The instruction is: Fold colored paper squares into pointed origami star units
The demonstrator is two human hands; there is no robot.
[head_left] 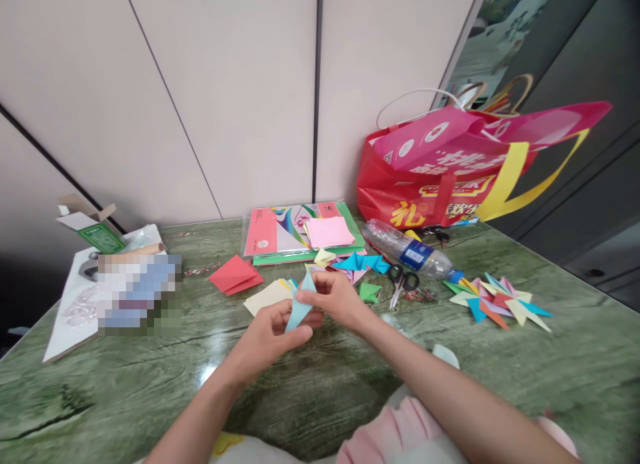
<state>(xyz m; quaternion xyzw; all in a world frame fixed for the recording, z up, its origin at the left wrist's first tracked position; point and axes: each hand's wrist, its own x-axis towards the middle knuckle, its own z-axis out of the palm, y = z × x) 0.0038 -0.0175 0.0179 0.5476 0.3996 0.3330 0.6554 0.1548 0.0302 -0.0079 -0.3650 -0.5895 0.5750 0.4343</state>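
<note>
Both hands hold a narrow, folded light-blue paper piece (pixel 301 307) above the green marbled table (pixel 150 384). My left hand (pixel 273 336) pinches its lower end between thumb and fingers. My right hand (pixel 336 296) grips its upper tip. Just behind the hands lie a pale yellow sheet (pixel 264 296), a folded red sheet (pixel 235 275) and several small folded pieces in blue, pink and green (pixel 361 264).
A pack of coloured paper (pixel 300 232) lies at the back with a pink sheet on top. Scissors (pixel 401 281) and a lying plastic bottle (pixel 407 251) are to the right. A multicoloured paper star (pixel 495 301), a red shopping bag (pixel 450 171), a small open box (pixel 93 227).
</note>
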